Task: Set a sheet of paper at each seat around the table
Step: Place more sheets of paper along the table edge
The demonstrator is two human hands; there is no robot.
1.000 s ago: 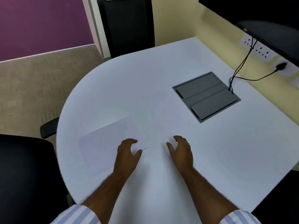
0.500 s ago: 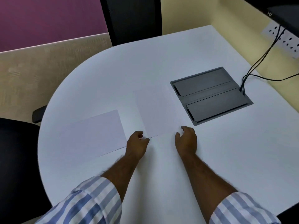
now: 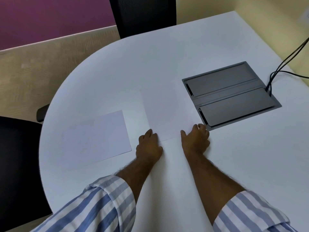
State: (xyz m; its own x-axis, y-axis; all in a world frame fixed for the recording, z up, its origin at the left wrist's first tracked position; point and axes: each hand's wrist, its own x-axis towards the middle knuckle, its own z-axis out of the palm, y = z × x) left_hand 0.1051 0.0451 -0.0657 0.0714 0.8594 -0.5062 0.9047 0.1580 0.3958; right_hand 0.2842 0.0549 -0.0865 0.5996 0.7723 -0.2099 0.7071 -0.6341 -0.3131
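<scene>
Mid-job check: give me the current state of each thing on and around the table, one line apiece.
left sheet: flat on the table, nobody touching it, in front of the left chair.
centre sheet: flat, both hands at its near edge.
left hand: on the sheet's near left corner.
right hand: at the sheet's near right corner.
cable box: both lids shut, cables entering its far corner.
far chair: no sheet before it.

left hand (image 3: 149,147) fingertips: curled under, contact with the centre sheet (image 3: 164,113) edge not resolvable.
centre sheet far edge: faint against worktop (image 3: 117,72), outline unclear.
far chair (image 3: 142,14): cropped by top edge.
left chair (image 3: 18,164): cropped by left edge.
cables (image 3: 287,59): run off right edge.
sleeves (image 3: 93,210): cropped at bottom.
</scene>
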